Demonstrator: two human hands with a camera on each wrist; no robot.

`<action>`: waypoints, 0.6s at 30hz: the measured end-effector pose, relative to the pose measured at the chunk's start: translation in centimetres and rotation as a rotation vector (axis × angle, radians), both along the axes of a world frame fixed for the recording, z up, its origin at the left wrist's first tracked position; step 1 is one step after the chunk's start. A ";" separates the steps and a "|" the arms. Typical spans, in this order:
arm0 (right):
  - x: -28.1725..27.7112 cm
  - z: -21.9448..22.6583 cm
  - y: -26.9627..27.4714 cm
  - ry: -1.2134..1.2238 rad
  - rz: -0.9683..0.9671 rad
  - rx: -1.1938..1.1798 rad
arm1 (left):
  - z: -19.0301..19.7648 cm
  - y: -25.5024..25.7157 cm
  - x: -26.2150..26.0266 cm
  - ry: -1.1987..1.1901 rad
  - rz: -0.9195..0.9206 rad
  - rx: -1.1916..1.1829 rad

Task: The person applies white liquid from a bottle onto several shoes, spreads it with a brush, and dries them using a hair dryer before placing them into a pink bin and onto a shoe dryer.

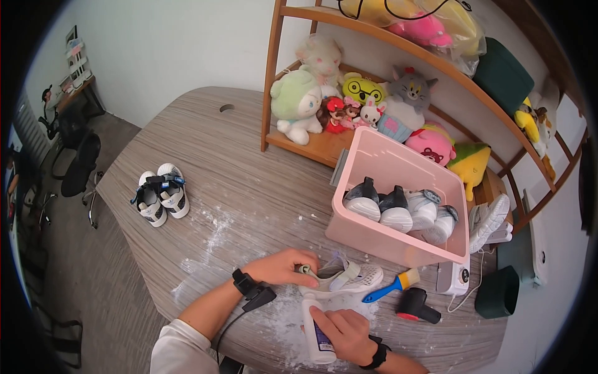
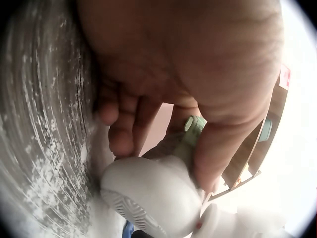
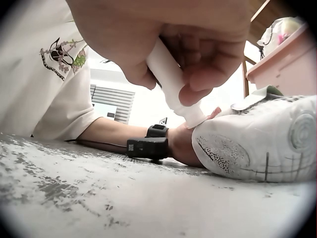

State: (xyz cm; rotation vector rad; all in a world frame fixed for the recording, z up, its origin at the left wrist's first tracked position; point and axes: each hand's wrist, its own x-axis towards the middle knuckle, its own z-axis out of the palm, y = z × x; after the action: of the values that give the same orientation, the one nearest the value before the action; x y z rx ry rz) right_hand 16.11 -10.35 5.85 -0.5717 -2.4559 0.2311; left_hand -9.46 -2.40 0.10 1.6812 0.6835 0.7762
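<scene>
A white shoe (image 1: 367,277) with a pale green strap lies on the powder-strewn table in front of me. My left hand (image 1: 280,267) grips it at the heel, with thumb and fingers about the green collar (image 2: 193,128) in the left wrist view. In my right hand (image 1: 344,333) is a white bottle (image 1: 320,352) with a purple label, its fingers curled round the body. The bottle leans over, and its narrow end (image 3: 194,116) comes right at the shoe's heel in the right wrist view. The shoe's inside is mostly hidden.
A blue-handled brush (image 1: 392,287) and a black-and-red device (image 1: 417,306) lie right of the shoe. Behind stands a pink bin (image 1: 398,243) holding several shoes. A pair of white-and-black shoes (image 1: 163,196) sits at the left. Plush toys fill a wooden shelf (image 1: 272,81).
</scene>
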 end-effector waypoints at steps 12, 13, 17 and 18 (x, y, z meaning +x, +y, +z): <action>0.9 1.9 -1.0 -0.065 -0.134 0.021 | -0.1 -0.2 0.1 0.026 0.010 0.007; 0.9 1.8 -1.0 -0.084 -0.124 0.052 | 0.0 -0.2 0.2 0.031 0.014 -0.009; 0.2 1.7 -1.0 -0.159 -0.116 0.119 | -0.4 -0.1 0.3 0.032 0.024 -0.003; -0.2 1.4 -0.9 -0.158 -0.119 0.122 | -0.4 -0.2 0.4 0.033 0.021 0.000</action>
State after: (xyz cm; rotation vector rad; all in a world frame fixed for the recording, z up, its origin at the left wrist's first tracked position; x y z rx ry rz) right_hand 15.89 -11.30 7.28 -0.7034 -2.5549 -0.0122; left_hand -9.05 -2.57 -0.28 1.6923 0.7252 0.7652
